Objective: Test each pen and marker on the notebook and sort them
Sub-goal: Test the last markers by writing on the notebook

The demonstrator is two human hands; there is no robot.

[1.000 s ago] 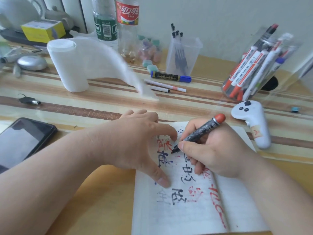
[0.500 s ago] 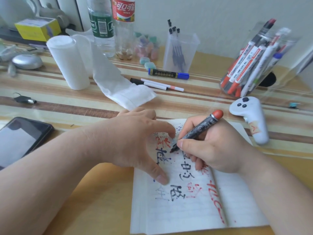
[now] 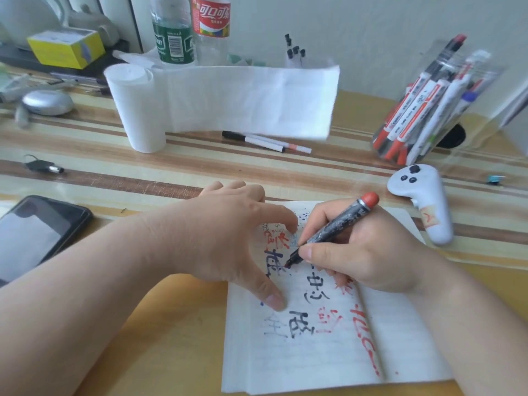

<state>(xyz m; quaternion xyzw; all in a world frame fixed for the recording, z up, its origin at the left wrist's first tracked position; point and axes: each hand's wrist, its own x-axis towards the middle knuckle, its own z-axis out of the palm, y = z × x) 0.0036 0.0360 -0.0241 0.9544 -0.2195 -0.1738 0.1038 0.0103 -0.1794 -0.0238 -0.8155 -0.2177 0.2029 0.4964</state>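
While our left hand presses spread-fingered on the notebook, our right hand pinches the marker, testing; we judge sorting comes next.

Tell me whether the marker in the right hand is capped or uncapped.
Uncapped. The marker held in the right hand shows a bare dark nib, down on the notebook page; no cap covers it.

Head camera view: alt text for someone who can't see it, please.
The right hand holds a black, red-ended marker with its tip on a scribbled notebook, while the left hand presses the page. Behind stand a tissue roll and a jar of markers.
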